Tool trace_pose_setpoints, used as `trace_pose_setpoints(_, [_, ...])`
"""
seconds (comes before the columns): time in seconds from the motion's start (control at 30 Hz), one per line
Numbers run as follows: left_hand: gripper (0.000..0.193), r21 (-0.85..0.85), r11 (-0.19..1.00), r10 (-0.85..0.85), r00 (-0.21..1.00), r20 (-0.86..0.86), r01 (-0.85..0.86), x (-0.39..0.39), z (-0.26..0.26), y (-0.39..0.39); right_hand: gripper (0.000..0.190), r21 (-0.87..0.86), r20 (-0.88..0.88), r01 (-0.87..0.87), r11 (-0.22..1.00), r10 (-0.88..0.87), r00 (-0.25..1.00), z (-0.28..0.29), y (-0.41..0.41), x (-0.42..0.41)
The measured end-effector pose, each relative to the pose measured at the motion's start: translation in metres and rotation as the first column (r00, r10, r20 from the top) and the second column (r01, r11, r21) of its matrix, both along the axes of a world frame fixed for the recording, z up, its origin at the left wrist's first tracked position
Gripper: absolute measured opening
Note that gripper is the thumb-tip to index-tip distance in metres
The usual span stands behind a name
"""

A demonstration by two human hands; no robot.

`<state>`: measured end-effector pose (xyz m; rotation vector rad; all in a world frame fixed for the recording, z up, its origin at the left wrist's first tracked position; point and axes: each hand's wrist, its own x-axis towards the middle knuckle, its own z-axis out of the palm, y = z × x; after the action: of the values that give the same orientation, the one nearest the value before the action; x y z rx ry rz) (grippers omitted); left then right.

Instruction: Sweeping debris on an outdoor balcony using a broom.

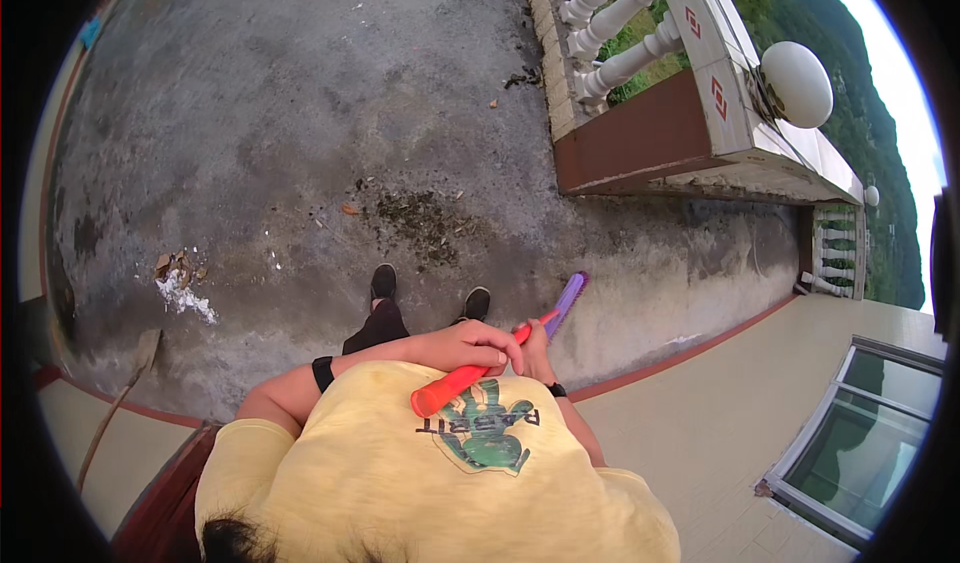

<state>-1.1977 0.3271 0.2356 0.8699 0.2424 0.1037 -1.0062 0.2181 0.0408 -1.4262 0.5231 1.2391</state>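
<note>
A broom with a red handle (pixel 461 385) slants across the front of my body, its upper end near my yellow shirt. My left hand (pixel 484 344) is closed around the handle's upper part. Lower down, my right hand (pixel 535 349) grips the same handle close to the head. The purple broom head (pixel 568 304) points away to the right, beside my right shoe (pixel 477 304), near the concrete floor. Ahead of my feet lies a scattered patch of dark dirt and dry leaf bits (pixel 424 225). Further left is a small heap of white flakes (pixel 184 293) with brown fragments (pixel 172 263).
A long-handled tool with a flat blade (pixel 148 349) leans against the tiled wall at left. A white balustrade (pixel 615 30) ends in a projecting brown corner (pixel 634 135) at upper right, topped by a white globe lamp (pixel 796 84). A window (pixel 862 435) is in the right wall.
</note>
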Motion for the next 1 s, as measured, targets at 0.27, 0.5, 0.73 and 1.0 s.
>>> trace_pose_setpoints(0.27, [0.021,-0.149,0.979,0.141,0.99,-0.005,-0.14,-0.066,-0.007,0.037,0.009,0.191,-0.155,-0.485,0.854,0.514,0.844,-0.047,0.029,-0.09])
trace_pose_setpoints(0.5, [0.023,0.205,0.694,0.694,0.717,0.064,-0.69,-0.14,0.028,0.083,0.008,0.293,-0.556,-0.285,0.912,0.405,0.725,0.012,0.206,-0.234])
trace_pose_setpoints(0.73, [0.014,0.686,0.535,0.465,0.85,0.248,-0.493,-0.117,0.065,0.07,0.008,0.547,-0.494,-0.1,0.831,0.417,0.763,0.061,0.242,-0.237])
trace_pose_setpoints(1.0, [0.018,0.39,0.759,0.38,0.841,0.384,-0.521,-0.121,0.066,0.059,0.01,0.342,-0.249,-0.227,0.912,0.321,0.914,0.094,0.162,-0.173])
